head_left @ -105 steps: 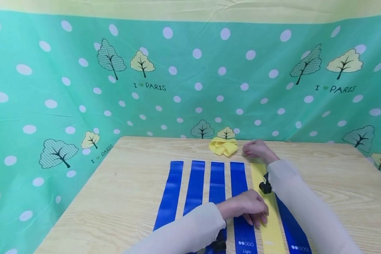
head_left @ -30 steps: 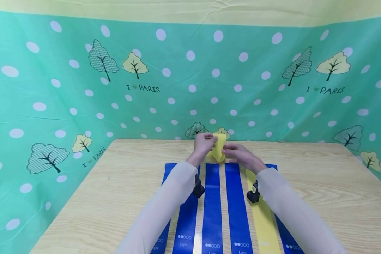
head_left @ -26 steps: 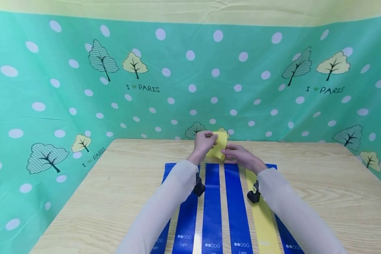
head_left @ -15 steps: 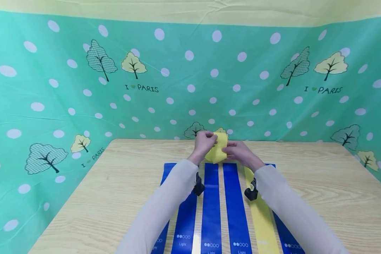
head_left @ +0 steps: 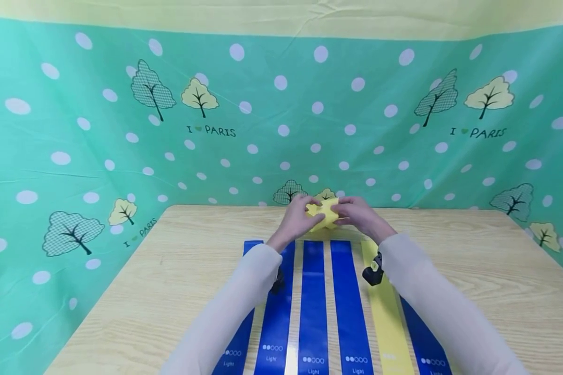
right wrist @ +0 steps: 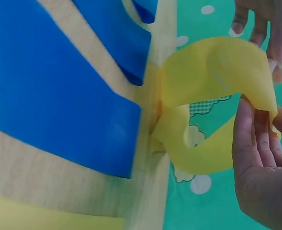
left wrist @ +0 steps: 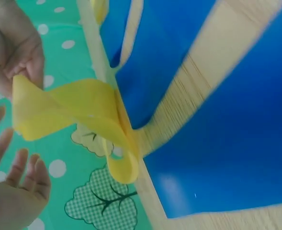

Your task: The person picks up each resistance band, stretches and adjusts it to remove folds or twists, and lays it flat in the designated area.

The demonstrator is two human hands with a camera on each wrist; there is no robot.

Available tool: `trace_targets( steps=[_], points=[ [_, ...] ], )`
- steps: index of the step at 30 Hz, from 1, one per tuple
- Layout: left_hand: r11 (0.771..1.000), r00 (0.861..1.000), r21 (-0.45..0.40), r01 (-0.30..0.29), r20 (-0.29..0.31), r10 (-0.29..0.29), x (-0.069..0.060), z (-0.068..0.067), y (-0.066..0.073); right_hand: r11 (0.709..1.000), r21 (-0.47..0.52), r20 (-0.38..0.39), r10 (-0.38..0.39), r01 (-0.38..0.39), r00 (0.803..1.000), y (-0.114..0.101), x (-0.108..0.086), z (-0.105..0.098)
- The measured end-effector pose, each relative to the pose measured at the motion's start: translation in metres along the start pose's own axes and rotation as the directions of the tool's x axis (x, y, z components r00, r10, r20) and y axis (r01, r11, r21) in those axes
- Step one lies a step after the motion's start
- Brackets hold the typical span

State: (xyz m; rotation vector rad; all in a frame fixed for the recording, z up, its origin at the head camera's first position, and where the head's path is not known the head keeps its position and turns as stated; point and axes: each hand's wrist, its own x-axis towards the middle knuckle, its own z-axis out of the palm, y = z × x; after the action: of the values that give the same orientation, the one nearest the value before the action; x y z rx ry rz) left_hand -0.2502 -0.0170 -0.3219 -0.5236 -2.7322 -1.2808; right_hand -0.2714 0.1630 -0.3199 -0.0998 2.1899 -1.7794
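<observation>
A loose yellow resistance band (head_left: 328, 211) (left wrist: 78, 108) is bent into loops at the table's far edge. My right hand (head_left: 360, 214) (right wrist: 265, 184) pinches one part of it between thumb and fingers, seen closely in the right wrist view. Beside the band, my left hand (head_left: 296, 217) (left wrist: 18, 191) has its fingers spread. Both wrist views show a gap between those fingers and the band. The band's lower loops rest at the table edge. Blue resistance bands (head_left: 313, 291) lie flat in a row just in front of it, printed "Light".
Another yellow band (head_left: 388, 312) lies flat among the blue ones, left of the rightmost blue band (head_left: 424, 333). Bare wooden table (head_left: 169, 271) extends on both sides. A green dotted cloth (head_left: 244, 130) hangs behind the far edge.
Earlier the crumpled yellow band lay untouched at the back. Both hands then reached it, and the left pinched its upper edge. Now the left hand has let go and the band sits lower.
</observation>
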Motion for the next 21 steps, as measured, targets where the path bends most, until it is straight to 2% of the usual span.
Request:
trace_targets(
  steps=[3, 9, 13, 15, 18, 21],
  points=[
    [0.996, 0.999, 0.079, -0.052, 0.008, 0.052, 0.0, 0.0, 0.0, 1.0, 0.02, -0.019, 0.007, -0.006, 1.0, -0.004, 0.0, 0.0],
    [0.97, 0.993, 0.229, -0.086, -0.062, 0.102, 0.004, 0.002, 0.005, 0.996, 0.083, -0.025, 0.032, -0.03, 0.999, -0.008, 0.002, 0.0],
    [0.959, 0.988, 0.27, -0.085, -0.104, 0.117, 0.011, -0.003, 0.014, 0.999, 0.02, -0.052, 0.037, -0.036, 0.998, -0.013, 0.0, -0.003],
    [0.957, 0.985, 0.276, -0.087, -0.117, 0.123, 0.017, -0.009, 0.02, 0.999, -0.031, -0.099, 0.009, -0.013, 0.995, -0.016, -0.002, -0.006],
    [0.96, 0.984, 0.267, -0.088, -0.129, 0.126, 0.025, -0.02, 0.029, 0.992, -0.11, -0.162, -0.083, 0.066, 0.983, -0.021, -0.004, -0.01],
    [0.97, 0.984, 0.229, -0.084, -0.134, 0.117, 0.031, -0.031, 0.038, 0.973, -0.152, -0.149, -0.199, 0.176, 0.969, -0.025, -0.005, -0.01]
  ],
)
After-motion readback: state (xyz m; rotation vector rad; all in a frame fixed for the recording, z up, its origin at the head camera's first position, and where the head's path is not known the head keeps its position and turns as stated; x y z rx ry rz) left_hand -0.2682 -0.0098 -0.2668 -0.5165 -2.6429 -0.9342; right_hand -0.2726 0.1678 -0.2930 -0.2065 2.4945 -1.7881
